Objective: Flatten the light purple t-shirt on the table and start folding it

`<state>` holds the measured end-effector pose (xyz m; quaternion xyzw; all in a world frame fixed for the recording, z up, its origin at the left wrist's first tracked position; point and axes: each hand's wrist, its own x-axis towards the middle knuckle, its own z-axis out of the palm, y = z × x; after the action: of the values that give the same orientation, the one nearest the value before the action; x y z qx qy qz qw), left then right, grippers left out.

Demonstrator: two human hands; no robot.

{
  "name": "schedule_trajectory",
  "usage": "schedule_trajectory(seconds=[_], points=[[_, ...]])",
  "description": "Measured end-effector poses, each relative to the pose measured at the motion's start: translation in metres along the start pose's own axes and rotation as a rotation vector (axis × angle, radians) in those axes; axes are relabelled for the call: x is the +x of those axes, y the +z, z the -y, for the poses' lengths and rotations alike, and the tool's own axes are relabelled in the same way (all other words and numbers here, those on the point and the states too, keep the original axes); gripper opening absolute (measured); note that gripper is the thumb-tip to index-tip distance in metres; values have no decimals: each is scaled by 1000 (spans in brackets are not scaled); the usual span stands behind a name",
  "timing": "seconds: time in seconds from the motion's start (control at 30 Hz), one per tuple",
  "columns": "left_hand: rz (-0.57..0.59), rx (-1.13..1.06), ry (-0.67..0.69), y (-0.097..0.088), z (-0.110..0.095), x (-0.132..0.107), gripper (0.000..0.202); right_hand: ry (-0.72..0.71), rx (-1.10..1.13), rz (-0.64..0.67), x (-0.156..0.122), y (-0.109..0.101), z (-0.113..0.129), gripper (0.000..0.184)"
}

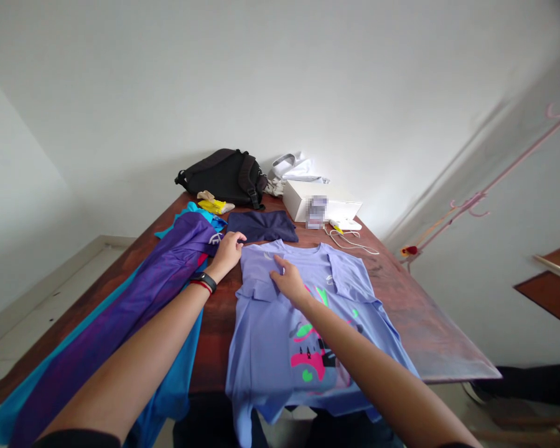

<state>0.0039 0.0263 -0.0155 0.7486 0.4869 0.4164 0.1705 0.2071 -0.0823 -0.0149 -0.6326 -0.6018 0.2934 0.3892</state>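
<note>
A lavender T-shirt [261, 336] lies spread on the table, with a pink, green and black print. Both of its sleeves are folded inward over the front, and its hem hangs past the near edge. My left hand [228, 254], wearing a black wristband, is closed at the shirt's left shoulder corner, its fingertips curled on the fabric. Resting on the folded left sleeve is my right hand [289, 283], thumb and forefinger apart. Purple clothing [135, 311] and blue clothing [180, 361] lie in a long heap under and beside my left forearm.
A folded navy cloth [264, 225] lies just beyond the shirt. Behind are a black bag [224, 177], a yellow packet [212, 205], a white box [298, 202], a white cable [354, 244] and a white bag [296, 168]. A pink hook rack [476, 199] stands right of the wooden table [429, 336].
</note>
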Motion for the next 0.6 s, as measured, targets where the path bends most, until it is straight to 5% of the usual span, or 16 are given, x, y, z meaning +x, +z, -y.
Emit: schedule_trajectory(seconds=[0.13, 0.37, 0.47, 0.6], points=[[123, 73, 12, -21, -17, -6, 8, 22, -3, 82, 7, -7, -8, 65], [647, 206, -109, -50, -62, -63, 73, -5, 125, 82, 11, -7, -22, 59], [578, 396, -136, -40, -85, -88, 87, -34, 158, 76, 11, -4, -25, 57], [460, 575, -149, -26, -100, -105, 60, -67, 208, 20, 13, -1, -28, 55]])
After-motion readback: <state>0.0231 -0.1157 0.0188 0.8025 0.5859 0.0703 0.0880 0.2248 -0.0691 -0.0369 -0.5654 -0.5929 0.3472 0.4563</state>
